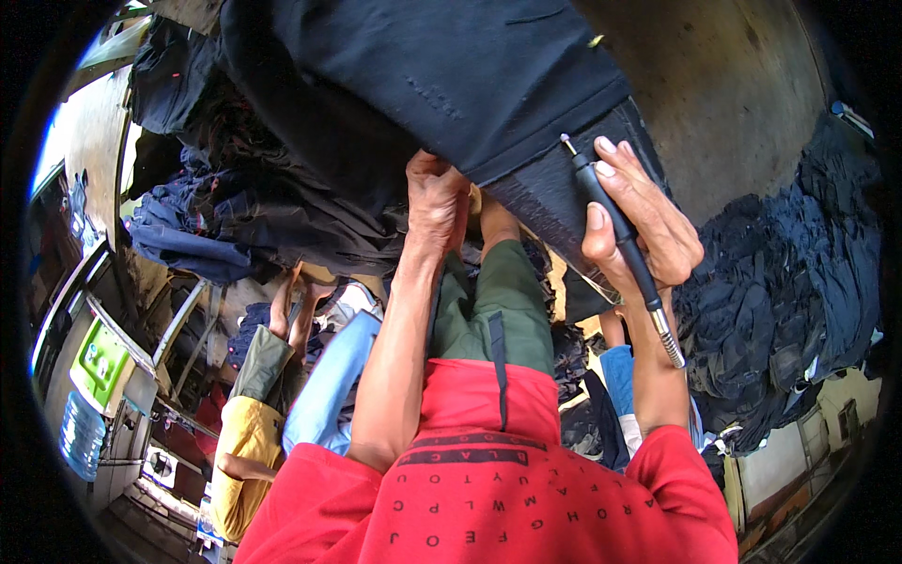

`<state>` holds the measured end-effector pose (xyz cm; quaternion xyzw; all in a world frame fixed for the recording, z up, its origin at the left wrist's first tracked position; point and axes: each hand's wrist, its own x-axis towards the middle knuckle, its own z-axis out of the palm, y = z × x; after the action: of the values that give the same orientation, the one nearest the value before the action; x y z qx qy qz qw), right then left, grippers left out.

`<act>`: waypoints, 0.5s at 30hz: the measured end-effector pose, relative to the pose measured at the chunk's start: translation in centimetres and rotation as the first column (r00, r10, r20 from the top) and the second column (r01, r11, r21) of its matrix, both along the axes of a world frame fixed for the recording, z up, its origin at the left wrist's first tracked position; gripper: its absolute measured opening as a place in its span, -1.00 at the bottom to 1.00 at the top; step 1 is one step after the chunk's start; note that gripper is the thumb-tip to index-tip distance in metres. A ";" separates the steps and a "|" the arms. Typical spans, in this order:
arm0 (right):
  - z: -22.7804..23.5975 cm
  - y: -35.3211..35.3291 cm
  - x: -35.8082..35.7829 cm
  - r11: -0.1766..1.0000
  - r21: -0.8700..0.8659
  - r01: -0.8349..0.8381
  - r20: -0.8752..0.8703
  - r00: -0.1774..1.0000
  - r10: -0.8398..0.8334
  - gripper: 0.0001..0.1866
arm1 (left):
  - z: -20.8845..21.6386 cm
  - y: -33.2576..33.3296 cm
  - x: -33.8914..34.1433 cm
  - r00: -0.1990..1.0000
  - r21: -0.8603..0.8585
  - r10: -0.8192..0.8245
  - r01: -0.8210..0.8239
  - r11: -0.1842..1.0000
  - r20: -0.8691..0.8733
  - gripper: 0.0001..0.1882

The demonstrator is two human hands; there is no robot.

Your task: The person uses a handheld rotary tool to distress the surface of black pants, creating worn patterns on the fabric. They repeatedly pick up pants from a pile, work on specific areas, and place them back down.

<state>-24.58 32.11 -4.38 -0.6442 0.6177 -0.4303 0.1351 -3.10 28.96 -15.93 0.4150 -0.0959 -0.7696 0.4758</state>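
Observation:
Dark navy trousers (451, 75) are spread out in front of me over a work surface. A small worn, frayed patch marks the cloth near the middle. My left hand (437, 197) is closed on the near edge of the trousers, with its fingertips partly hidden under the fabric. In my right hand (648, 216) is a slim black rotary tool handpiece (615, 221), gripped between thumb and fingers. Its small metal tip points up and away, over the lower end of the cloth. A metal spring sleeve shows at its back end, beside my wrist.
Brown board (714, 94) lies beyond the cloth at the right. Dark garments are heaped at the right (770, 282), and more hang in a pile (282, 207) at the left. A person in a yellow shirt (246, 451) is at lower left, near a blue water jug (83, 432).

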 end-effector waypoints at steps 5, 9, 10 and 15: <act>-0.2 -0.1 0.3 0.999 -0.007 0.040 0.003 0.999 -0.040 -0.70 | -0.8 -0.1 0.8 0.999 -0.030 -0.045 0.045 0.999 -0.005 -0.65; 0.0 0.0 0.1 0.998 0.010 0.055 -0.014 0.998 -0.055 -0.71 | -1.6 0.1 1.4 0.994 -0.078 -0.113 0.112 0.991 -0.002 -0.55; -0.1 -0.1 0.1 0.998 0.003 0.060 -0.017 0.998 -0.060 -0.70 | -1.7 0.1 1.4 0.994 -0.064 -0.102 0.100 0.993 -0.027 -0.55; 0.1 0.0 -0.1 0.997 0.009 0.082 -0.014 0.996 -0.082 -0.70 | -1.7 0.1 1.3 0.993 -0.079 -0.116 0.115 0.990 -0.007 -0.60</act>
<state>-24.67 32.09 -4.28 -0.6205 0.6468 -0.4280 0.1161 -1.84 29.10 -17.65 0.3852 -0.1470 -0.7940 0.4467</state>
